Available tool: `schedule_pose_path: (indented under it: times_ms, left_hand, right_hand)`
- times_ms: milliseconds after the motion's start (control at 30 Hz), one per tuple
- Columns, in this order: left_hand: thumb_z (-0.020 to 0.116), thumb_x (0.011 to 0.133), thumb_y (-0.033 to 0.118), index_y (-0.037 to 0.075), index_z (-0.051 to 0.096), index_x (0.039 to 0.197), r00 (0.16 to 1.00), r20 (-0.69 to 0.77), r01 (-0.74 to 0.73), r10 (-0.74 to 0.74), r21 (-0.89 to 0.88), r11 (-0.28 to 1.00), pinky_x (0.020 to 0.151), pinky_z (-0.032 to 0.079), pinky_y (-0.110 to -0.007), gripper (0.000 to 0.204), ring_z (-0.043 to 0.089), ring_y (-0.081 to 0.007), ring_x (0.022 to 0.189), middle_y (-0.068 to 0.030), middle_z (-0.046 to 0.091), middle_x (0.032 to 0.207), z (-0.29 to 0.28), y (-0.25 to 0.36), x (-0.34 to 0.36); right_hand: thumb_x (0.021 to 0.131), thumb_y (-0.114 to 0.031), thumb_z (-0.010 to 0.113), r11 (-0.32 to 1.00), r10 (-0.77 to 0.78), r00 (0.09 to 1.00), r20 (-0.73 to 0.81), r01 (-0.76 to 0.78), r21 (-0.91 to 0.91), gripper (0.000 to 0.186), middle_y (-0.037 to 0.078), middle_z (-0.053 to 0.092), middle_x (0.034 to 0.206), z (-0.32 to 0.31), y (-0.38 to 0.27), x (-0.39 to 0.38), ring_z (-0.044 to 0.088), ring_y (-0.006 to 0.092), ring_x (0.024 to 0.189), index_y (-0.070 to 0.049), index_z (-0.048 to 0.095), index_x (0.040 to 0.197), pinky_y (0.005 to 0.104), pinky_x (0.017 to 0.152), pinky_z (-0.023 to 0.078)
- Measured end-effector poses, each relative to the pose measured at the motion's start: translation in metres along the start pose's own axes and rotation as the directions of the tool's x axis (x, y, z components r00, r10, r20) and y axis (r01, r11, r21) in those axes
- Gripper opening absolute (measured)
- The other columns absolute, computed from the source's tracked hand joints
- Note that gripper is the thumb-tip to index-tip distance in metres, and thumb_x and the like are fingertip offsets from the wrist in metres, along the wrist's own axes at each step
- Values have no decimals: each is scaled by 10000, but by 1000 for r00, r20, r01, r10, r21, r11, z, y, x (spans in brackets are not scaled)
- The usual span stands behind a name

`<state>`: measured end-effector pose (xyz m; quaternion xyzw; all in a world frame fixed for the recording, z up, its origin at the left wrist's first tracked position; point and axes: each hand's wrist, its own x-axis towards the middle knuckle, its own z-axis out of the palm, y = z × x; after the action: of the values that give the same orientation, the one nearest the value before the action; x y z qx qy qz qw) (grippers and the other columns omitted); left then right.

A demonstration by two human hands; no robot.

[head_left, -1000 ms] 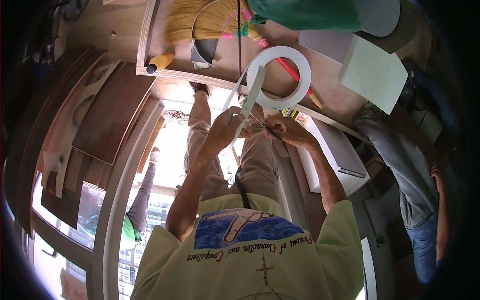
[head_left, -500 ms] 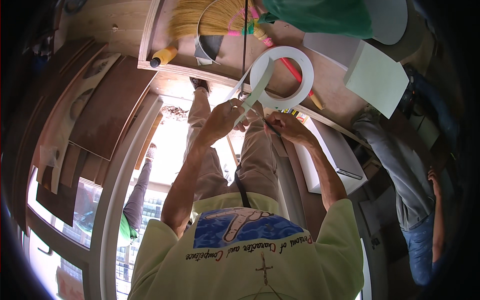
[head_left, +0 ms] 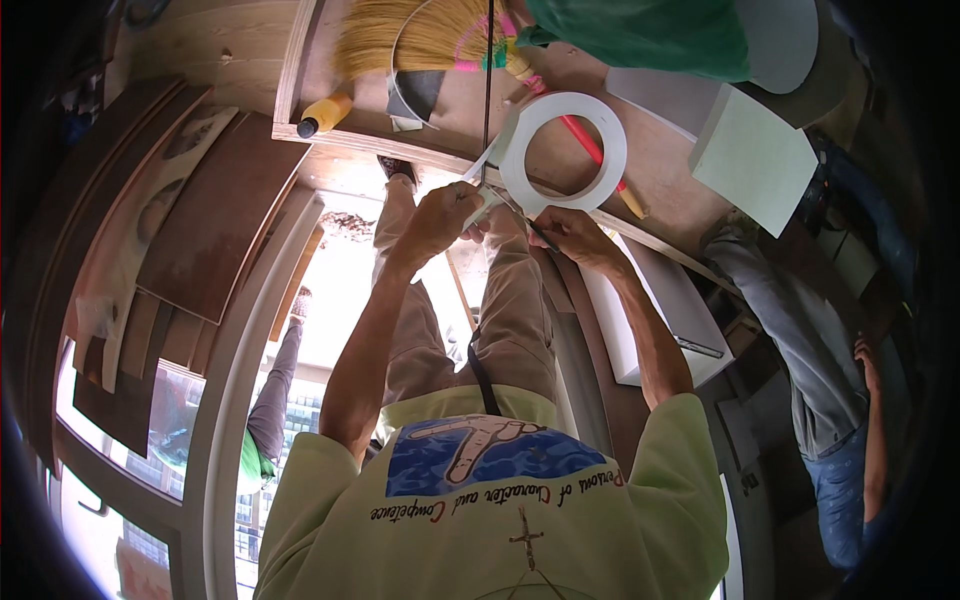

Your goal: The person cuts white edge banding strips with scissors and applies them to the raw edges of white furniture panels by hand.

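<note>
My left hand is closed on the end of a white strip of tape, which shows at its fingertips. Just to the right, my right hand grips a slim dark-handled cutting tool. Its narrow blade reaches left to the strip; whether it is a knife or scissors I cannot tell. A large white roll of tape lies right beyond both hands, at the near edge of the wooden surface. Part of the strip is hidden by my left fingers.
On the wooden surface lie a straw broom, a yellow bottle, a red-handled tool, a green cloth and a pale sheet. Brown panels lean at left. A person is at right, another at lower left.
The strip end that stood up in front of the roll has dropped toward my left fingers. Both hands have shifted slightly, the right one a little toward the roll.
</note>
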<state>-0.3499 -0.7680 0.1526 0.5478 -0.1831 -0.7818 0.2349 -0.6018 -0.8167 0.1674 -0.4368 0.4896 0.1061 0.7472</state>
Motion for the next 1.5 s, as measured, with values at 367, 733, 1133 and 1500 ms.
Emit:
schedule_pose_path:
  times_ms: [367, 733, 1133, 1500]
  left_hand:
    - [448, 986, 268, -20, 488, 1176, 979, -202, -139, 21, -593, 793, 575, 459, -259, 347, 547, -131, 610, -116, 598, 751, -21, -31, 9]
    - [539, 954, 364, 50, 436, 1284, 973, -176, -226, 149, -854, 469, 729, 447, -279, 467, 538, -119, 767, -37, 555, 902, -22, -36, -7]
    - [636, 879, 406, 80, 394, 1304, 968, -144, -222, 207, -876, 428, 883, 479, -412, 587, 568, -198, 924, -51, 561, 994, -24, -36, -14]
    - [615, 892, 392, 147, 431, 1292, 952, -149, -259, 269, -858, 443, 978, 452, -436, 504, 540, -200, 1074, -34, 547, 1121, -21, -30, -19]
  right_hand:
    - [775, -239, 747, 879, -296, 647, -703, -102, -465, 319, 160, 603, 845, -40, 142, 80, 607, 331, 769, -4, 579, 911, 419, 687, 476]
    - [860, -287, 624, 814, -175, 705, -687, -288, -504, 215, 127, 647, 897, -54, 159, 113, 641, 309, 804, -108, 616, 978, 420, 699, 494]
    - [768, -132, 659, 344, -542, 811, -222, -26, -939, 243, 122, 522, 1129, -37, 16, 209, 574, 288, 991, -47, 605, 990, 392, 770, 540]
    - [844, -187, 655, 748, -579, 762, -291, 354, -561, 156, 30, 629, 805, -34, -52, 111, 600, 154, 792, -63, 640, 937, 311, 710, 467]
